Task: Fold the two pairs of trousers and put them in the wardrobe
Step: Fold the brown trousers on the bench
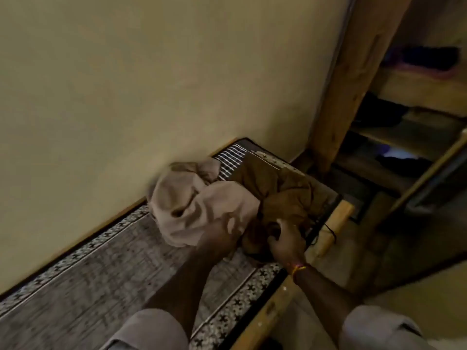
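Note:
Two crumpled pairs of trousers lie on the bed's far end by the wall. The beige pair (192,200) is bunched on the left. The brown pair (278,188) sits to its right. My left hand (222,233) grips the near edge of the beige pair, blurred by motion. My right hand (285,238) clutches a bunch of the brown pair at its near end. The open wardrobe (414,94) stands at the upper right, with dark clothes on its wooden shelves.
The bed has a grey patterned cover (106,269) and a wooden side rail (275,301). A plain cream wall (151,84) runs along the left. The wardrobe's wooden post (353,79) rises just past the bed's end. Floor shows at the right.

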